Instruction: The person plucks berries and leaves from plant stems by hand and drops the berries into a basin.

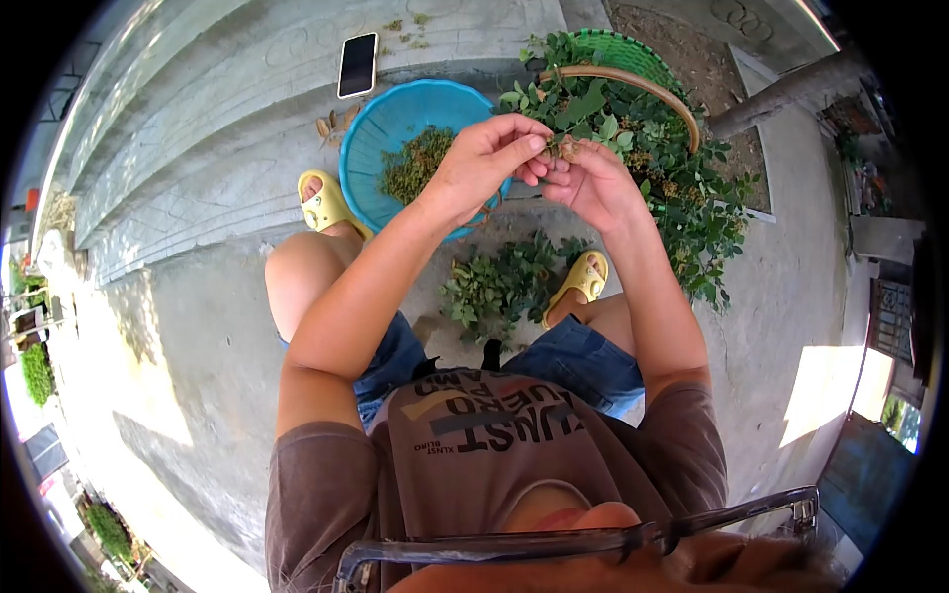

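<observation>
My left hand [490, 163] and my right hand [593, 183] meet in front of the leafy branches. Both have their fingers closed around a small sprig [561, 148] with greenish-brown clusters, pinched between thumbs and fingertips. Beneath and beside my left hand is a blue plastic basin [371, 133], holding a heap of small green clusters [415, 163]. Right of my hands, leafy branches with berry clusters [682, 188] spill out of a green woven basket [618, 44] with a curved brown handle [643, 84].
A phone [358, 65] lies on the concrete step [237, 89] behind the basin. Cut leafy stems [504, 287] lie on the ground between my feet, which wear yellow sandals [326, 206]. Small plant scraps [395, 27] are scattered on the step.
</observation>
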Demonstrator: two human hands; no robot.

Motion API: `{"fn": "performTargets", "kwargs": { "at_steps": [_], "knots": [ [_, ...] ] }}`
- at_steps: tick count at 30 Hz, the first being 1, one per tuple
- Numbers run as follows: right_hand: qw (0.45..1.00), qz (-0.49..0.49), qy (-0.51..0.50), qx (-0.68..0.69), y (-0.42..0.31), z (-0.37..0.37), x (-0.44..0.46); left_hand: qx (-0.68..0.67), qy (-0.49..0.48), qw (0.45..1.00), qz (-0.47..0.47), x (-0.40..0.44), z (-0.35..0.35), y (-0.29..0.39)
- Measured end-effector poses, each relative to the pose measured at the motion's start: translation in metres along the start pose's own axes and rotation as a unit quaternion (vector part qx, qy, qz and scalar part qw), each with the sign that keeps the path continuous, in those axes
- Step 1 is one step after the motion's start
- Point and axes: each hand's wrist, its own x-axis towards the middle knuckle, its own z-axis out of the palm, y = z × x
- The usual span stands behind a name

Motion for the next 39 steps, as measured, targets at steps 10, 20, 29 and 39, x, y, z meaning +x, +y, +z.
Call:
{"fn": "performTargets", "kwargs": {
  "at_steps": [10, 20, 29, 39],
  "knots": [
    [0.999, 0.014, -0.042, 0.004, 0.003, -0.003, 0.004, 0.162, 0.000, 0.985, 0.065, 0.000, -0.004, 0.001],
    [0.932, -0.239, 0.043, -0.268, 0.011, 0.012, -0.003, 0.225, 0.189, 0.948, 0.122, 0.001, -0.002, -0.001],
    [0.910, -0.245, 0.079, -0.326, 0.016, 0.014, -0.001, 0.253, 0.206, 0.933, 0.149, 0.000, 0.002, -0.001],
    [0.969, -0.170, 0.092, -0.157, 0.012, 0.010, 0.001, 0.094, 0.136, 0.985, 0.045, 0.001, -0.001, -0.002]
  ]
}}
